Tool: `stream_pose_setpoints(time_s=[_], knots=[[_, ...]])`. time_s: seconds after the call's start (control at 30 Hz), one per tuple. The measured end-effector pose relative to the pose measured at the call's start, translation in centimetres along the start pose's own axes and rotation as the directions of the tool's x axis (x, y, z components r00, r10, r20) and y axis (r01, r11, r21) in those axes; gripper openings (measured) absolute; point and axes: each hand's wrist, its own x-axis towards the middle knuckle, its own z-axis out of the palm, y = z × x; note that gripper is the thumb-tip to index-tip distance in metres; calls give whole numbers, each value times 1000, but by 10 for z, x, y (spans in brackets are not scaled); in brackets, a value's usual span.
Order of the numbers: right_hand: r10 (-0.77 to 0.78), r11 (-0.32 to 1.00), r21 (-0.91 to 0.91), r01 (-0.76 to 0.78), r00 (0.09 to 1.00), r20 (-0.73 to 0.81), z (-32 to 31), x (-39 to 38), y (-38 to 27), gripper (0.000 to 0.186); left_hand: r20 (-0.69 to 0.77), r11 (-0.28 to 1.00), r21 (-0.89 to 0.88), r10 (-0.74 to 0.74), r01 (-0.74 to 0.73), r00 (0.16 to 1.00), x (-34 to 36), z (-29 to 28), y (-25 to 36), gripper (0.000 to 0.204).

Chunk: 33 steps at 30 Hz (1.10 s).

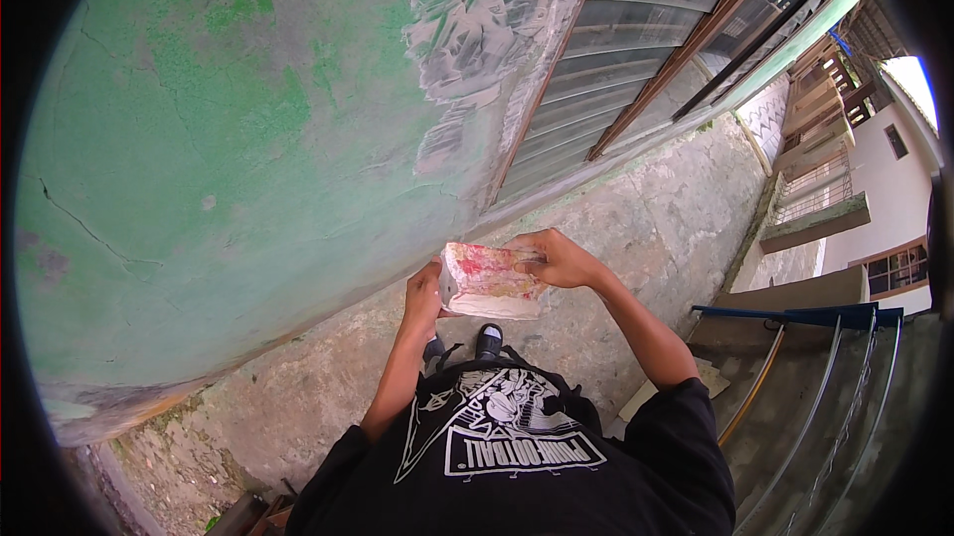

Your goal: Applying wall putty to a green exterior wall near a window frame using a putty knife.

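In front of my body I hold a flat, roughly rectangular board [487,273], smeared with red and tan stains. Thick white paste lies along its near edge. My left hand [424,290] is closed around the board's left end. At its upper right corner, my right hand [555,258] is closed with the fingers bent. A small dark bit shows by the right fingertips. I cannot tell whether the right hand grips the board itself or a tool against it.
A green, cracked wall [229,139] rises on the left, with whitish paste strokes [467,29] beside a louvred glass window [616,49]. Concrete floor [636,198] runs below. A blue metal frame with bars [795,315] stands at the right. My sandalled foot [489,341] shows below the board.
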Motion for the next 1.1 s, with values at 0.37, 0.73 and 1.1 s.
stream_pose_setpoints(time_s=[0.37,0.73,1.1], knots=[[85,993,73,-95,986,141,-11,6,23,39,-15,999,40,-4,4,1000,-6,12,-4,48],[58,956,274,-101,985,161,-14,0,61,33,-14,996,65,69,-68,997,-7,22,-13,44],[180,782,596,-181,982,62,-30,-20,82,37,20,999,41,-9,8,1000,-7,36,-18,49]])
